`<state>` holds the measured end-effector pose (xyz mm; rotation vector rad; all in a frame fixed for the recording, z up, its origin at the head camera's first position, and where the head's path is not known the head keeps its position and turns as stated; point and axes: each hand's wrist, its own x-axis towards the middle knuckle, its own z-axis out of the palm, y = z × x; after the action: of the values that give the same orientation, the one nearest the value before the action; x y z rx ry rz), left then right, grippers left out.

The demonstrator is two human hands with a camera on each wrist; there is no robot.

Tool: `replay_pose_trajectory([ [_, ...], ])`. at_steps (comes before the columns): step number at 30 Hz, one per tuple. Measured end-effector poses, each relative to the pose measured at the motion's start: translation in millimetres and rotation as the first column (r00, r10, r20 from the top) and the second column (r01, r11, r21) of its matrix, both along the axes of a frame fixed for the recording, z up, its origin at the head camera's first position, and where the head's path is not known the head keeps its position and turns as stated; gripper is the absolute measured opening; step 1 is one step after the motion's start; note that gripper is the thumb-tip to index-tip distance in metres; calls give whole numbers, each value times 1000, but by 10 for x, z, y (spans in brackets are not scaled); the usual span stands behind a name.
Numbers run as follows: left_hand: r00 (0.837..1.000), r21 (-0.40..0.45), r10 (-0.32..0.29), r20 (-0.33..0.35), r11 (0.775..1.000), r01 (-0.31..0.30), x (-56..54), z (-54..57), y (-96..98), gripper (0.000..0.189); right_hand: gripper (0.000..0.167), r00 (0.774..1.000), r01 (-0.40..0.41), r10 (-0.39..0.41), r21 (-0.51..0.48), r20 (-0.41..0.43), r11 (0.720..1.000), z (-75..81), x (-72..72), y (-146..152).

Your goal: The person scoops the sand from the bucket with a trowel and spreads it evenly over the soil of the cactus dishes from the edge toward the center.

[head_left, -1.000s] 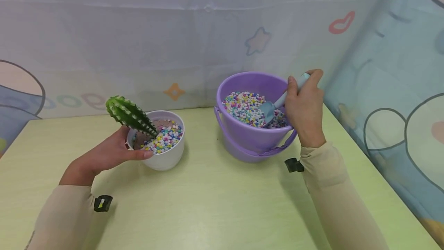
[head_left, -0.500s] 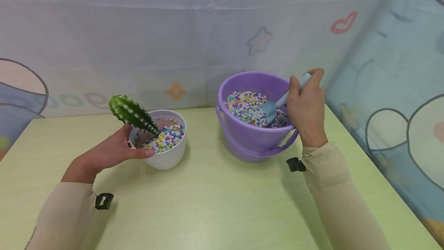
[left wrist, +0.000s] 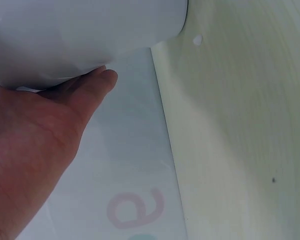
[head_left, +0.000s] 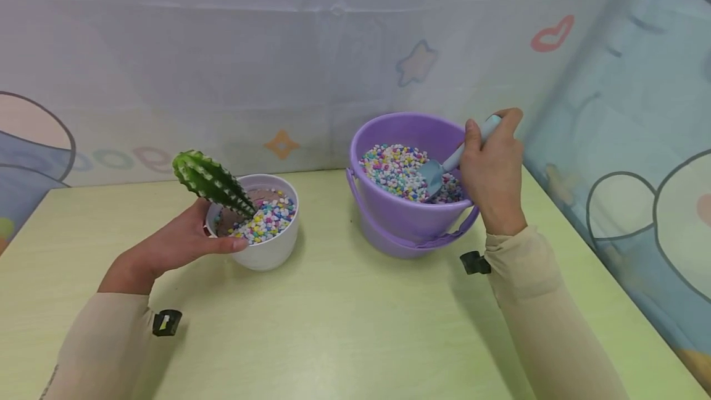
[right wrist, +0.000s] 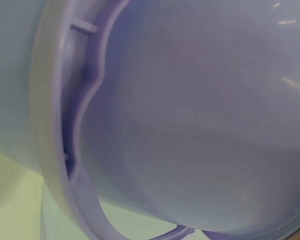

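At the left in the head view, my left hand [head_left: 166, 249] holds a white flower pot [head_left: 272, 255] by its side, thumb along the front rim and fingers behind. A green cactus [head_left: 211, 181] leans left out of the pot, above pinkish filling partly covered by colored pebbles [head_left: 272, 221]. The left wrist view shows fingers [left wrist: 92, 90] against the pot's wall. My right hand [head_left: 494, 171] grips the handle of a light blue toy shovel [head_left: 432, 176] over the right rim of a purple bucket [head_left: 400, 218]. The shovel's blade is partly sunk in the bucket's pebbles [head_left: 391, 168].
Both containers stand on a pale yellow-green table [head_left: 333, 326], with a gap between them. A patterned cloth [head_left: 233, 79] hangs behind, and another blue printed cloth [head_left: 627, 128] lines the right side. The bucket's carrying handle [head_left: 383, 236] hangs down at its front.
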<state>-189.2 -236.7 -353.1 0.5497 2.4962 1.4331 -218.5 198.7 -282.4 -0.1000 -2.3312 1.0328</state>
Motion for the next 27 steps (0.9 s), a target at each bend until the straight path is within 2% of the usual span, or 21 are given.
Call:
replay_pose_trajectory([
  [10,1000,23,-27,-14,999,27,-14,-23,-10,75,45,1000,12,-12,7,-12,1000,-10,-7,-10],
  [18,1000,23,-20,-1,1000,20,2,-4,-35,74,45,1000,-21,21,-13,-11,1000,-16,2,-14],
  [27,1000,25,-27,-15,999,28,-19,-17,-2,75,45,1000,-7,7,8,-20,1000,-7,14,4],
])
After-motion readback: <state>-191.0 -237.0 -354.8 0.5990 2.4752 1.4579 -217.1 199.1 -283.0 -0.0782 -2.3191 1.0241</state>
